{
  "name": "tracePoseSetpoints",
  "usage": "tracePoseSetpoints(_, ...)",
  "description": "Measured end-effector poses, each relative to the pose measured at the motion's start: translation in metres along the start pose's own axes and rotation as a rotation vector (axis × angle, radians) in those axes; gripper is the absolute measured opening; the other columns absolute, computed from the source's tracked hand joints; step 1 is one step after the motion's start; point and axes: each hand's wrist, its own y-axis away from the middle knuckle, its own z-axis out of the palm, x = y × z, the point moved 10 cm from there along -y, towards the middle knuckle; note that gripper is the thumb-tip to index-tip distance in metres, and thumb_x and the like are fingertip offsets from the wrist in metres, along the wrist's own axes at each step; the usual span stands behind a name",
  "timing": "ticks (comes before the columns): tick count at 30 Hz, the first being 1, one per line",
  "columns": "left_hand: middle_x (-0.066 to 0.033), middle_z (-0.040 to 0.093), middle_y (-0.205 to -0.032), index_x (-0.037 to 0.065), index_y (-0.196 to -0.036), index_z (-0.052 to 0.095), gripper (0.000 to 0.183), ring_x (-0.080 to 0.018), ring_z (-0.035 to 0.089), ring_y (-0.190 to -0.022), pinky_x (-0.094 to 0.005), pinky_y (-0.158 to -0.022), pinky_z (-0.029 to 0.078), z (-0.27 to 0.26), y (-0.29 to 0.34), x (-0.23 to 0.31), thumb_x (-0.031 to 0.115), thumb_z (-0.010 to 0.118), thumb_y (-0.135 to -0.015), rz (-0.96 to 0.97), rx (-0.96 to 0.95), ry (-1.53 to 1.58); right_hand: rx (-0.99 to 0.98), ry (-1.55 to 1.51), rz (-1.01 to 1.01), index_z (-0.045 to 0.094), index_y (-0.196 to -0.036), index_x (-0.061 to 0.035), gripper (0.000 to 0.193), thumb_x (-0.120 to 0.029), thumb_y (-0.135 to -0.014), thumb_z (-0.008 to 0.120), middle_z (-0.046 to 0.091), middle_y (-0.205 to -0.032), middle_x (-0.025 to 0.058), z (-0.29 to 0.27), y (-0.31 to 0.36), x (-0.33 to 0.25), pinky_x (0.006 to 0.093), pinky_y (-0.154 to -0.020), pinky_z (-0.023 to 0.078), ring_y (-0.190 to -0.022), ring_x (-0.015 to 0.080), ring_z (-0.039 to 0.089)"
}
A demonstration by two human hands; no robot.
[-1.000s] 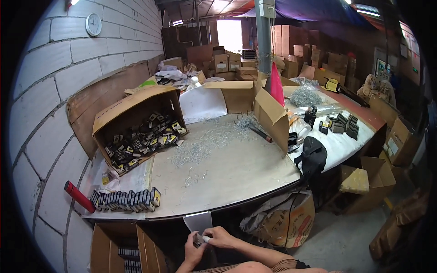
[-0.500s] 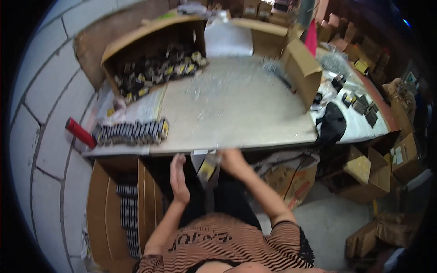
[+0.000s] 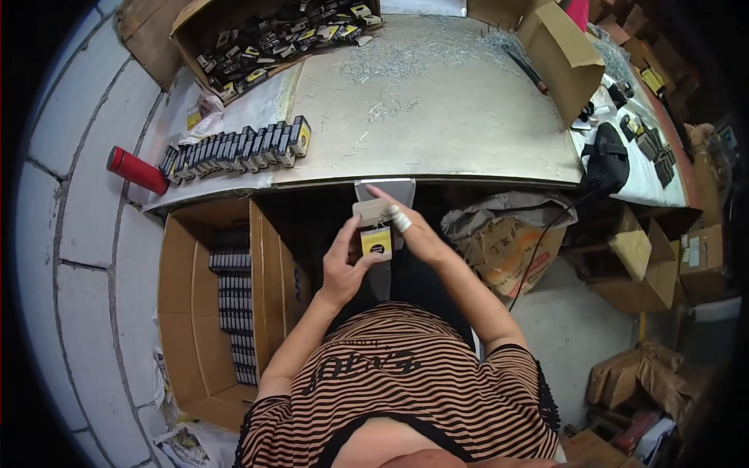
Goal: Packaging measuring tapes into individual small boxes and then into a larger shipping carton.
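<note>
Just in front of the table edge, my left hand [image 3: 341,267] grips a small yellow-and-black cardboard box [image 3: 377,243] between thumb and fingers. Its pale flap [image 3: 370,210] stands up at the top. My right hand [image 3: 419,234], with white wrapping on one digit, is closed at this flap, from the right side. Whatever is inside the box cannot be made out. To the left on the table stands a row of similar small boxes [image 3: 242,148], packed side by side.
A red flask [image 3: 138,170] stands left of the row. A carton of loose small boxes [image 3: 289,39] lies beyond it. Thin clear pieces [image 3: 394,66] scatter the table [image 3: 460,148]. An open carton [image 3: 183,304] with stacked boxes stands below left; a paper sack [image 3: 507,253] sits below right.
My left hand, flat and apart from the box before, now grips it. My right hand has shifted to the flap, which now stands up. The view has tilted down.
</note>
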Motion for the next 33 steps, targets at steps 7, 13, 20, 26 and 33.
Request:
tracePoseSetpoints(7,-0.0183,0.060,-0.097,-0.003,-0.136,0.043,0.072,-0.0330,0.063,-0.081,-0.0359,-0.063,0.055,0.013,0.001,0.056,0.010,0.079,-0.075,0.455,-0.051,-0.587,0.270,-0.280,0.076,0.032,-0.145,0.0004,0.051,-0.029,-0.103,0.036,0.063,-0.111,0.0181,0.017,-0.014,0.005,0.0299,-0.081,0.051,-0.088,0.0189,0.064)
tracePoseSetpoints(13,-0.0174,0.060,-0.096,0.000,-0.128,0.050,0.061,-0.0318,0.063,-0.082,-0.0363,-0.069,0.054,-0.009,-0.002,0.036,0.010,0.079,-0.075,0.285,-0.013,-0.386,0.141,-0.653,0.231,0.039,-0.140,0.0039,0.048,-0.019,-0.097,0.038,0.064,-0.117,0.0197,0.030,0.001,0.015,0.0316,-0.095,0.049,-0.105,0.0223,0.063)
tracePoseSetpoints(20,-0.0108,0.065,-0.096,0.000,-0.119,0.054,0.044,-0.0181,0.066,-0.084,-0.0284,-0.072,0.055,-0.023,-0.003,0.000,0.006,0.075,-0.081,0.121,0.032,-0.192,0.195,-0.206,0.288,0.065,-0.114,0.0041,0.026,-0.002,-0.089,0.059,0.069,-0.106,0.0122,0.019,0.012,0.018,0.0296,-0.090,0.051,-0.096,0.0170,0.064)
tracePoseSetpoints(26,-0.0054,0.064,-0.083,0.001,-0.137,0.037,0.068,-0.0066,0.060,-0.073,-0.0193,-0.066,0.050,-0.034,-0.010,-0.033,0.002,0.075,-0.081,-0.215,0.079,0.110,0.212,-0.251,0.320,0.071,-0.105,0.0007,0.020,-0.010,-0.090,0.065,0.071,-0.104,0.0108,0.020,0.008,0.036,0.0271,-0.087,0.051,-0.095,0.0144,0.065)
tracePoseSetpoints(33,0.0006,0.050,-0.059,0.005,-0.141,0.042,0.082,-0.0027,0.041,-0.054,-0.0193,-0.048,0.033,-0.038,-0.027,-0.019,0.010,0.084,-0.071,-0.122,-0.001,-0.169,0.177,-0.033,0.400,0.073,-0.096,-0.0011,0.014,-0.010,-0.085,0.070,0.070,-0.085,0.0030,0.002,-0.010,0.035,0.0224,-0.066,0.051,-0.075,0.0081,0.062)
